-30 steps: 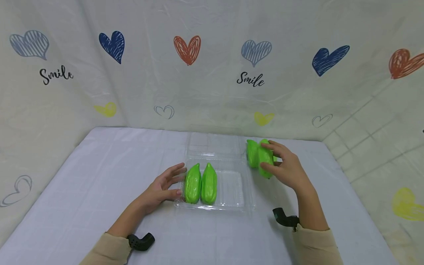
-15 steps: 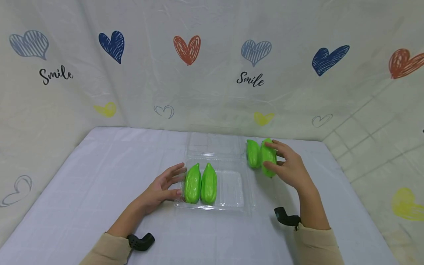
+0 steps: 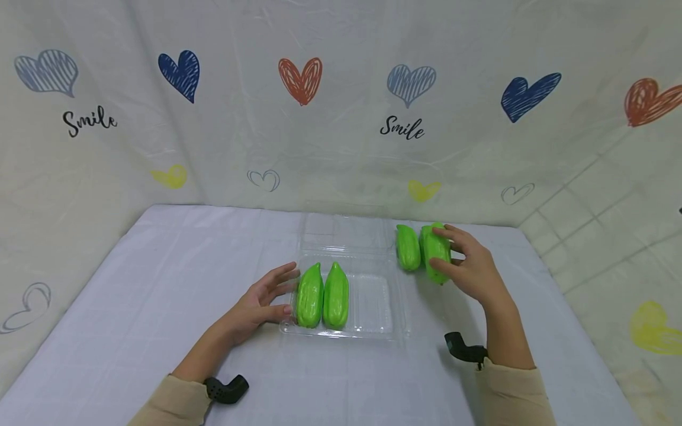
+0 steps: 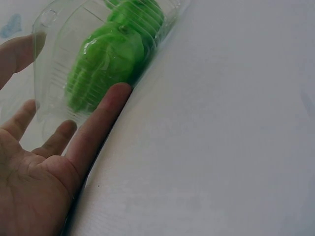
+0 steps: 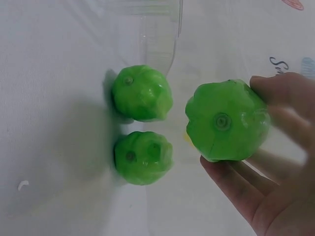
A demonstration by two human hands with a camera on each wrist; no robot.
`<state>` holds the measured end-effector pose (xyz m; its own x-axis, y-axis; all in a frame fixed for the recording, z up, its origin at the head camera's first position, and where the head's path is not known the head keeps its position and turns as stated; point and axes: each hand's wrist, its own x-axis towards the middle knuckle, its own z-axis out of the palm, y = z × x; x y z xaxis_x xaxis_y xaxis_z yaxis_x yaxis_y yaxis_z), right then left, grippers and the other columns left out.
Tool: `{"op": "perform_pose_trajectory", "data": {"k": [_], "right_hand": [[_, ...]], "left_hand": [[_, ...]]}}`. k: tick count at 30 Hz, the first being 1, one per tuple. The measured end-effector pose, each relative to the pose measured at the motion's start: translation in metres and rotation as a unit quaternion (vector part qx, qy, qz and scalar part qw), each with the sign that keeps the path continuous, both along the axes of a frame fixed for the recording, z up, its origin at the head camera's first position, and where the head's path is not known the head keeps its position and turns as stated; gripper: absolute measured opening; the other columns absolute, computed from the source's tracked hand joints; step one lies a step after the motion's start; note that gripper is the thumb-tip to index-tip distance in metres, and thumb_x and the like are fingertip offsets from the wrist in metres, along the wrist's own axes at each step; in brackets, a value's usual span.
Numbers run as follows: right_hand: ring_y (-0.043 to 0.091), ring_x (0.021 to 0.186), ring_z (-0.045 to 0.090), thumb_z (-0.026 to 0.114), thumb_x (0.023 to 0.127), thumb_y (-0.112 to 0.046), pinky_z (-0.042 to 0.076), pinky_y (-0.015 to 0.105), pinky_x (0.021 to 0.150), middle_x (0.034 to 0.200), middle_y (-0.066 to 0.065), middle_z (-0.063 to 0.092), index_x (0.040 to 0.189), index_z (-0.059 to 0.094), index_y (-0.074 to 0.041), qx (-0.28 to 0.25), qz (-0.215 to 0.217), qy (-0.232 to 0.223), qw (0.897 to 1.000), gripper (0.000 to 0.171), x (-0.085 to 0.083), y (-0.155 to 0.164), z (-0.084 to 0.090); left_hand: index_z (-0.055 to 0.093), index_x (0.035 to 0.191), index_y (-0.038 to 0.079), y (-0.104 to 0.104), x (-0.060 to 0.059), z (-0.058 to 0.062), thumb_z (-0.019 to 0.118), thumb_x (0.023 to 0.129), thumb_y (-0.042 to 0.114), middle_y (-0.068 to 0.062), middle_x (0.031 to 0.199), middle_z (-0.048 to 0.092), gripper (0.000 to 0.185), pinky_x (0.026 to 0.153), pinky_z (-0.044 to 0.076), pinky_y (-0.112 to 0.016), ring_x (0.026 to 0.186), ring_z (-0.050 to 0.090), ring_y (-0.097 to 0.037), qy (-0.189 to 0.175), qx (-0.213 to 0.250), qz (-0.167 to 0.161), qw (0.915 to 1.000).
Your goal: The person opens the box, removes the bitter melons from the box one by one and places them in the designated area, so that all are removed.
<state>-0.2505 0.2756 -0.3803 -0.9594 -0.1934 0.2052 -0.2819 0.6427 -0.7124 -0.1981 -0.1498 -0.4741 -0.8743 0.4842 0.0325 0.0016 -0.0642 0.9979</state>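
Observation:
In the head view my right hand (image 3: pixel 471 266) holds a glossy green ridged gourd (image 3: pixel 438 251) between thumb and fingers. The right wrist view shows this gourd raised off the table, its round end facing the camera. Under and beside it, one loose gourd (image 5: pixel 143 157) and another (image 5: pixel 142 93) lie side by side on the cloth. My left hand (image 3: pixel 263 299) rests with relaxed, spread fingers at the left side of a clear plastic clamshell box (image 3: pixel 373 302). Two more gourds, an outer one (image 3: pixel 310 296) and an inner one (image 3: pixel 336 296), lie upright-pointing in the box's left half.
The box's transparent lid (image 3: pixel 346 234) lies folded back toward the wall. A white cloth (image 3: pixel 176 284) covers the table, and a curtain printed with hearts (image 3: pixel 301 80) stands behind it. Each wrist wears a black camera mount (image 3: pixel 226 389).
My right hand has shifted a little to the right with the gourd, uncovering more of the loose gourd on the left. The left hand and the box have stayed in place.

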Motion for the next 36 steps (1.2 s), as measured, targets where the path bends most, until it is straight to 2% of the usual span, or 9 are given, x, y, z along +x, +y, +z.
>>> {"op": "perform_pose_trajectory", "data": {"k": [7, 16, 22, 29, 36], "right_hand": [[0.041, 0.114, 0.049, 0.069, 0.082, -0.03, 0.05, 0.046, 0.08, 0.147, 0.005, 0.03, 0.136, 0.046, -0.024, 0.004, -0.005, 0.0, 1.0, 0.059, -0.003, 0.004, -0.003], [0.037, 0.114, 0.051, 0.07, 0.081, -0.03, 0.05, 0.044, 0.081, 0.147, 0.001, 0.03, 0.134, 0.046, -0.028, -0.008, -0.024, -0.009, 1.0, 0.058, -0.006, 0.008, -0.006], [0.031, 0.123, 0.043, 0.07, 0.081, -0.026, 0.047, 0.046, 0.086, 0.147, 0.0, 0.029, 0.134, 0.047, -0.024, -0.007, -0.027, 0.001, 1.0, 0.058, -0.007, 0.008, -0.007], [0.037, 0.123, 0.041, 0.07, 0.081, -0.025, 0.046, 0.049, 0.086, 0.148, -0.001, 0.027, 0.135, 0.046, -0.024, -0.015, -0.034, 0.0, 0.999, 0.059, -0.008, 0.01, -0.007], [0.037, 0.122, 0.043, 0.069, 0.082, -0.028, 0.046, 0.049, 0.085, 0.147, -0.002, 0.028, 0.135, 0.045, -0.024, -0.011, -0.042, 0.005, 0.999, 0.058, -0.01, 0.014, -0.012]], "left_hand": [[0.025, 0.144, 0.028, 0.0, 0.0, 0.001, 0.063, 0.082, 0.003, -0.006, 0.15, 0.021, 0.077, 0.095, 0.041, -0.043, 0.134, 0.027, -0.026, -0.001, 0.001, -0.001, 1.0], [0.021, 0.146, 0.023, 0.0, -0.001, 0.001, 0.063, 0.082, 0.003, -0.004, 0.149, 0.022, 0.079, 0.095, 0.04, -0.044, 0.134, 0.027, -0.026, -0.003, 0.004, -0.001, 1.0], [0.022, 0.146, 0.023, 0.0, 0.0, 0.002, 0.064, 0.082, 0.004, -0.002, 0.149, 0.024, 0.078, 0.096, 0.039, -0.044, 0.134, 0.027, -0.026, 0.001, 0.001, -0.001, 1.0], [0.022, 0.146, 0.024, 0.0, 0.0, 0.002, 0.063, 0.082, 0.004, -0.004, 0.149, 0.023, 0.078, 0.095, 0.04, -0.044, 0.134, 0.027, -0.026, -0.002, 0.003, -0.001, 1.0], [0.021, 0.146, 0.023, 0.001, 0.001, 0.002, 0.063, 0.082, 0.004, -0.005, 0.15, 0.022, 0.078, 0.095, 0.04, -0.044, 0.134, 0.027, -0.026, -0.008, 0.001, 0.001, 1.0]]}}
